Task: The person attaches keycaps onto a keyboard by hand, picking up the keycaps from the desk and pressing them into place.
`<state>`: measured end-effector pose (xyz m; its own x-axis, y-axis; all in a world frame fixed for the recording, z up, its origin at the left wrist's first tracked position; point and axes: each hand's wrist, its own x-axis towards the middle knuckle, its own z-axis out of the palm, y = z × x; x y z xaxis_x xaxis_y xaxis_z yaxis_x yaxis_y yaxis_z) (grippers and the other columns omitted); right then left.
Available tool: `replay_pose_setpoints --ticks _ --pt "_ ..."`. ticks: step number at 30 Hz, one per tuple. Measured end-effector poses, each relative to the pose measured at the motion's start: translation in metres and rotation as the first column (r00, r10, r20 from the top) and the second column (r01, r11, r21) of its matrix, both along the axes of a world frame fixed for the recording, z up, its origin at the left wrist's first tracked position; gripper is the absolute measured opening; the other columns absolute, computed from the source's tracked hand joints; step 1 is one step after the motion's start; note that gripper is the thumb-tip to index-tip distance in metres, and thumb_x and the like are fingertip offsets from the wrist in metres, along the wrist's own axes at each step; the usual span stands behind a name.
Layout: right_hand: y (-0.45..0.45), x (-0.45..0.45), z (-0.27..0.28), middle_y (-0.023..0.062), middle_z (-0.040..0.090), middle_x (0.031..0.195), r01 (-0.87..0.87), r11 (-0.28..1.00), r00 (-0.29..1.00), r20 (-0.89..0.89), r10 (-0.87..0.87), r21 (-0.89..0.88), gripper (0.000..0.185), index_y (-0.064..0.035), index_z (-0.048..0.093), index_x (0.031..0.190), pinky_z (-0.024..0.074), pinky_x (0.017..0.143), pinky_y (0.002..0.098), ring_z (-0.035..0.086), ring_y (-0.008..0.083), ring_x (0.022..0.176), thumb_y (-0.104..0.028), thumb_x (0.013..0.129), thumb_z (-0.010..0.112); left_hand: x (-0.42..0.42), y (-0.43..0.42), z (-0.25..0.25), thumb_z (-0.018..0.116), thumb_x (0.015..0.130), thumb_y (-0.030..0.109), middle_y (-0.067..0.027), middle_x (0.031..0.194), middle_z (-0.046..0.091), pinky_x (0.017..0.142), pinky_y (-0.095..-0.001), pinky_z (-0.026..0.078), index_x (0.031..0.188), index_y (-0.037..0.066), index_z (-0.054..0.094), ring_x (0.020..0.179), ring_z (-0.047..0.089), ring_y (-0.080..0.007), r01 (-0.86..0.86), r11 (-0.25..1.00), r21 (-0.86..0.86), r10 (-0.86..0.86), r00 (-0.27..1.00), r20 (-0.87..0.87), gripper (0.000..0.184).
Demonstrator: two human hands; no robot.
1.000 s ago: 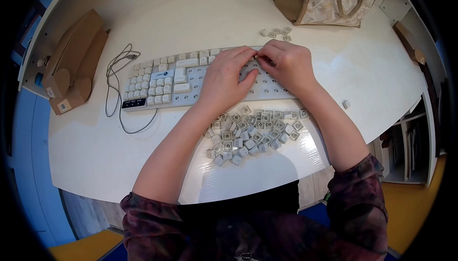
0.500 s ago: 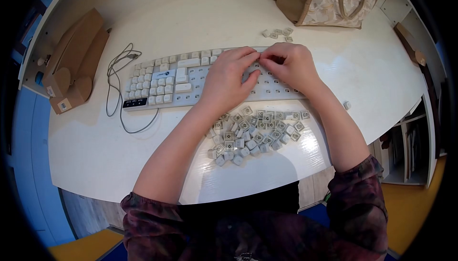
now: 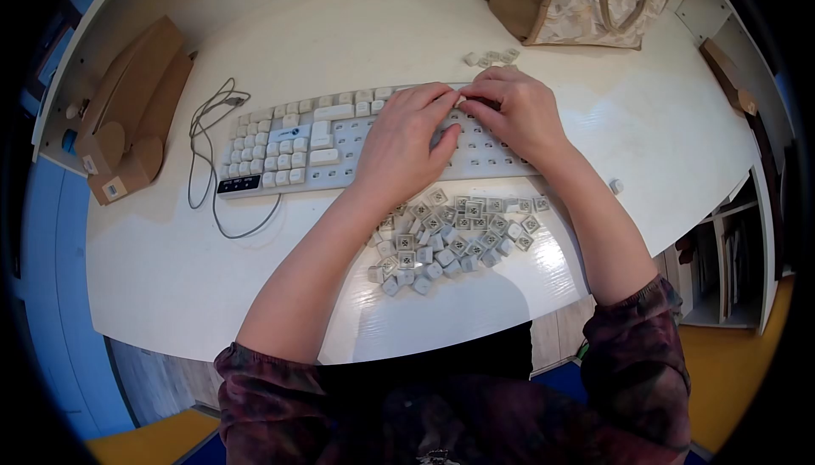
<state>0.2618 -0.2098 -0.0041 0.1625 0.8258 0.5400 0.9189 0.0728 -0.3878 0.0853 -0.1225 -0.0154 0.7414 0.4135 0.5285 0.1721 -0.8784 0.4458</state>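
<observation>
A white keyboard (image 3: pixel 323 157) lies on the desk, with keycaps on its left part and bare switches over much of the rest. My left hand (image 3: pixel 409 136) rests across its middle, thumb apart from the fingers, nothing visible in it. At the keyboard's far edge my right hand (image 3: pixel 516 114) pinches a small pale keycap (image 3: pixel 461 101) between thumb and fingers, close to my left fingertips. Many loose keycaps (image 3: pixel 458 245) lie in a heap on the near side, some upside down. Several more keycaps (image 3: pixel 490 58) sit beyond the keyboard.
A grey cable (image 3: pixel 198 129) curls at the keyboard's left. Cardboard pieces (image 3: pixel 136 108) stand at the desk's left edge. A beige patterned bag (image 3: pixel 586 2) is at the back right. One keycap (image 3: pixel 616 186) lies alone right of my right forearm.
My right hand has shifted slightly and its fingers have spread a little, so that a keycap now shows between them. My left hand has hardly moved.
</observation>
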Motion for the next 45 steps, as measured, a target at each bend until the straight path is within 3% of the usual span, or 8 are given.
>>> replay_pose_setpoints --ticks 5,21,35,38,45 --pt "0.0024 0.0065 -0.0018 0.0054 0.071 0.088 -0.017 0.999 0.997 -0.079 0.015 -0.029 0.016 -0.0103 0.078 0.091 0.0532 0.074 0.0377 0.066 0.0261 0.086 -0.023 0.083 0.074 -0.0003 -0.0004 0.0000 0.067 0.088 0.015 -0.0128 0.129 0.062 0.103 -0.0401 0.045 0.125 0.004 0.064 0.120 0.057 -0.0319 0.001 1.000 -0.003 -0.001 1.000 0.007 0.038" --pt "0.0018 0.0062 0.0006 0.0058 0.071 0.088 -0.016 0.999 0.999 -0.047 0.014 -0.039 0.016 -0.0094 0.078 0.091 0.0533 0.075 0.0387 0.066 0.0271 0.086 -0.023 0.085 0.073 0.0005 0.0010 -0.0003 0.066 0.088 0.013 -0.0122 0.128 0.063 0.103 -0.0404 0.045 0.123 0.003 0.065 0.118 0.058 -0.0320 0.033 0.999 0.033 -0.034 0.999 0.029 0.036" --pt "0.0024 0.0050 0.0018 0.0054 0.072 0.090 -0.032 0.997 0.996 -0.091 0.025 -0.070 0.016 -0.0105 0.079 0.093 0.0539 0.075 0.0381 0.067 0.0266 0.087 -0.021 0.083 0.073 0.0000 0.0005 0.0055 0.064 0.088 0.011 -0.0127 0.125 0.064 0.099 -0.0403 0.048 0.121 0.002 0.066 0.116 0.059 -0.0326 0.031 0.994 0.103 -0.026 0.998 -0.052 0.034" --pt "-0.0002 0.0043 0.0045 0.0052 0.072 0.091 -0.023 0.998 0.999 0.025 0.025 -0.063 0.016 -0.0110 0.079 0.093 0.0542 0.075 0.0377 0.067 0.0264 0.087 -0.021 0.083 0.072 0.0008 -0.0009 0.0050 0.064 0.087 0.011 -0.0124 0.125 0.064 0.098 -0.0406 0.049 0.120 0.002 0.066 0.115 0.059 -0.0318 0.023 0.987 0.159 -0.016 0.999 -0.047 0.034" --pt "-0.0020 0.0039 0.0045 0.0048 0.071 0.091 -0.019 0.999 0.996 0.081 0.023 -0.047 0.016 -0.0111 0.079 0.094 0.0542 0.075 0.0379 0.067 0.0258 0.088 -0.021 0.084 0.071 0.0021 -0.0017 0.0043 0.061 0.085 0.008 -0.0116 0.124 0.064 0.099 -0.0409 0.049 0.118 0.000 0.066 0.116 0.060 -0.0307 0.013 0.979 0.205 -0.007 0.999 -0.032 0.034"
